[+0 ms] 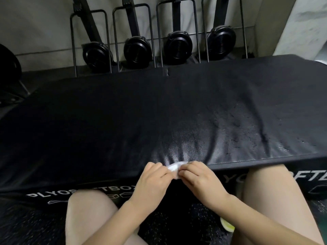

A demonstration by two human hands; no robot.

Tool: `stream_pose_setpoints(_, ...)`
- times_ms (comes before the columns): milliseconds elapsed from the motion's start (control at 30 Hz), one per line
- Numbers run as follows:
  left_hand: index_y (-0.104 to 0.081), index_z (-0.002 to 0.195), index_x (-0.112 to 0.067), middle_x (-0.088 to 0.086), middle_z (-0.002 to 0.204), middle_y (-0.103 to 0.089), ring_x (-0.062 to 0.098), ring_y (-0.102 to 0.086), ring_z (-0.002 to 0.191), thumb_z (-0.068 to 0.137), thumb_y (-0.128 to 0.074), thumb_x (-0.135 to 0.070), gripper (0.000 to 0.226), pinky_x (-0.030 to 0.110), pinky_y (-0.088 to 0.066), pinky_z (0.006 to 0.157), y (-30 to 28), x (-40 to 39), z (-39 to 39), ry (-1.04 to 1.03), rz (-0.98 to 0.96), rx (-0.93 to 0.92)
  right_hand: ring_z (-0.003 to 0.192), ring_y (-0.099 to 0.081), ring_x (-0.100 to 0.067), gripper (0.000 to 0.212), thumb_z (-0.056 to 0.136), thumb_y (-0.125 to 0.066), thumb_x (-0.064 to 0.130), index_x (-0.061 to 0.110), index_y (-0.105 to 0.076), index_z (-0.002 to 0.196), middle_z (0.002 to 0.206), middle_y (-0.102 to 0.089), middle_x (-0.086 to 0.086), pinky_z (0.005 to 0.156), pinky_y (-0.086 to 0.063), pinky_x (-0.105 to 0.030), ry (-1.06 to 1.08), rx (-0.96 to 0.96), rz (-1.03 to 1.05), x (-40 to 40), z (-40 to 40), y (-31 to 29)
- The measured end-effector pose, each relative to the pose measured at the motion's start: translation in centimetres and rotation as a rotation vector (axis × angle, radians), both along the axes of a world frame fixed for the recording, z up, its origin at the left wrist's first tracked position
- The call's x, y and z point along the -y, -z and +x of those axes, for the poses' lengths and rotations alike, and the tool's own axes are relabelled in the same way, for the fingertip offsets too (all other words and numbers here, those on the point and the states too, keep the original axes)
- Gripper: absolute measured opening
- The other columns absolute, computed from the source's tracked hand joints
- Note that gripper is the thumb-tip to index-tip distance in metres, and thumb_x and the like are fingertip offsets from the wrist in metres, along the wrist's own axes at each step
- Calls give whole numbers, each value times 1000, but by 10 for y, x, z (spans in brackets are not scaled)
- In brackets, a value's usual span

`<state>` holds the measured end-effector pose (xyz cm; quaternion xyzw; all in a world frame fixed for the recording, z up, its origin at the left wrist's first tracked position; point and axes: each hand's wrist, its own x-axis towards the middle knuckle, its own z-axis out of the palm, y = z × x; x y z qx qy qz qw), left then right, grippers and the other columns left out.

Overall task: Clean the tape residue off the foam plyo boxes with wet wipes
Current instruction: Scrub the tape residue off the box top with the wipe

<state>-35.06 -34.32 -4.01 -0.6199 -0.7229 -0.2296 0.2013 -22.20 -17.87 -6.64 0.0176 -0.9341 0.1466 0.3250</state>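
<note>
Dim overall. Light from above puts a soft glare patch on my plyo box (177,121) top near its front edge, just past my hands. Left end sinks to black. Wide-angle bowing at edges; slightly soft throughout.

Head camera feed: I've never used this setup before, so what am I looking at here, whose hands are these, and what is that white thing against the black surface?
This single view comes from a camera worn on a person's head, looking forward and down. No robot is involved. The left hand and right hand together pinch a white wet wipe at the near edge of a black foam plyo box. Its top looks smeared and speckled toward the right. The person's bare knees show below. Against the far wall stand four black rowing machines, stored upright. A yellow-green object lies on the floor; I cannot tell what it is.
</note>
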Motion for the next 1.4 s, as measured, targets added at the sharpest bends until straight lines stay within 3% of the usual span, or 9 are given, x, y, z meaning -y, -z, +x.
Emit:
stream_pose_setpoints(167, -74, 97, -20, -12, 87, -63, 16, -53, 71, 96, -61, -14, 14, 34, -42, 70, -4, 17, -9, -6, 52, -92, 88, -57, -16, 9, 91, -76, 13, 16, -72, 97, 103, -67, 5, 81, -44, -26, -22, 26, 20, 12, -10, -3)
stream_pose_setpoints(400, -72, 103, -21, -12, 97, -64, 15, -59, 91, 93, -60, -15, 17, 31, -42, 80, -2, -56, 30, 88, 5, 24, 90, -61, -15, 15, 90, -77, 16, 20, -72, 104, 109, -66, 9, 83, -46, -27, 64, 196, 65, -54, 51, -13)
stream_pose_setpoints(533, -67, 105, -24, -13, 99, -61, 16, -57, 94, 88, -63, -16, 19, 31, -40, 81, 0, -92, 56, 84, -93, 69, 96, -62, -14, 19, 95, -58, 24, 16, -74, 103, 112, -67, 8, 91, -42, -22, 125, 159, 97, -78, 80, -18)
stream_pose_setpoints(767, -65, 112, -25, -15, 103, -59, 11, -55, 102, 94, -54, -34, 23, 29, -37, 92, -12, -110, 47, 7, -188, 43, 92, -63, -9, 25, 95, -57, 35, 20, -77, 99, 106, -70, 15, 87, -48, -21, 82, 200, -95, -102, 48, -28)
stream_pose_setpoints(867, -66, 105, -27, -14, 97, -60, 11, -56, 95, 91, -55, -30, 19, 28, -35, 88, -18, -132, 31, -91, -214, 38, 84, -62, -12, 20, 93, -59, 29, 20, -76, 92, 94, -71, 11, 80, -51, -27, 104, 245, -120, -120, 18, -34)
stream_pose_setpoints(967, -68, 92, -30, -15, 82, -59, 10, -55, 81, 90, -64, -33, 6, 28, -42, 80, -24, -147, 16, -169, -248, 58, 85, -60, -9, 7, 87, -73, 18, 22, -76, 92, 92, -70, 13, 80, -44, -17, 161, 269, -190, -131, 1, -39)
stream_pose_setpoints(1067, -68, 84, -30, -14, 75, -60, 12, -53, 74, 92, -58, -33, 13, 31, -45, 76, -27, -142, 21, -147, -267, 69, 81, -59, -6, 9, 85, -70, 26, 26, -77, 92, 91, -69, 16, 79, -43, -18, 124, 259, -188, -125, 10, -40)
stream_pose_setpoints(1267, -67, 101, -30, -15, 93, -63, 9, -53, 85, 92, -55, -38, 17, 31, -39, 81, -16, -106, 53, -9, -245, 43, 90, -64, -4, 14, 92, -66, 37, 28, -76, 94, 106, -66, 22, 81, -52, -25, 25, 223, -189, -105, 61, -25)
stream_pose_setpoints(1400, -64, 91, -30, -15, 85, -58, 10, -54, 87, 88, -59, -31, 6, 31, -38, 83, -21, -120, 46, -40, -288, 68, 89, -65, -7, 21, 94, -61, 38, 25, -77, 94, 102, -69, 19, 82, -50, -25, 72, 235, -123, -113, 43, -27)
